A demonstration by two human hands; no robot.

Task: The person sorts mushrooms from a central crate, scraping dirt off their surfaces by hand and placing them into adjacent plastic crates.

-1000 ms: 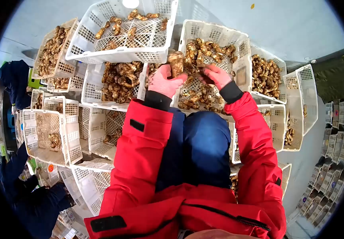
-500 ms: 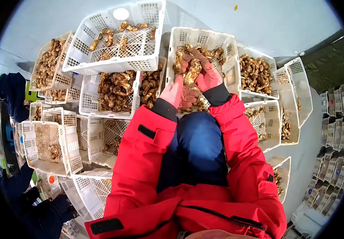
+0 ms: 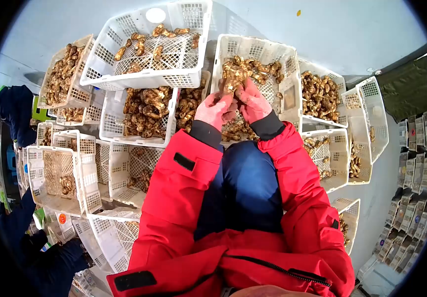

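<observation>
A large brown-and-cream mushroom point(image 3: 234, 75) is held between my two hands above the white crate point(image 3: 293, 90) in front of my knees. My left hand point(image 3: 215, 110) has its fingers round the mushroom's lower left side. From the right, my right hand point(image 3: 254, 103) grips its lower end. Both hands look pinkish and dirt-stained. More mushrooms point(image 3: 260, 71) lie in the same crate, behind and below the hands. Just left of my left hand, a narrow part of another crate shows mushrooms point(image 3: 188, 105).
A raised crate point(image 3: 144, 79) with scattered mushrooms stands at upper left, above a fuller one point(image 3: 146, 111). Crates of mushrooms point(image 3: 320, 94) stand at right. Two people in dark clothes point(image 3: 18, 114) are at the far left. Packed trays point(image 3: 419, 178) line the far right.
Since a second ago, both hands have come together round a large mushroom. In the last half second, they have raised its cap slightly and turned it. The view has shifted a little.
</observation>
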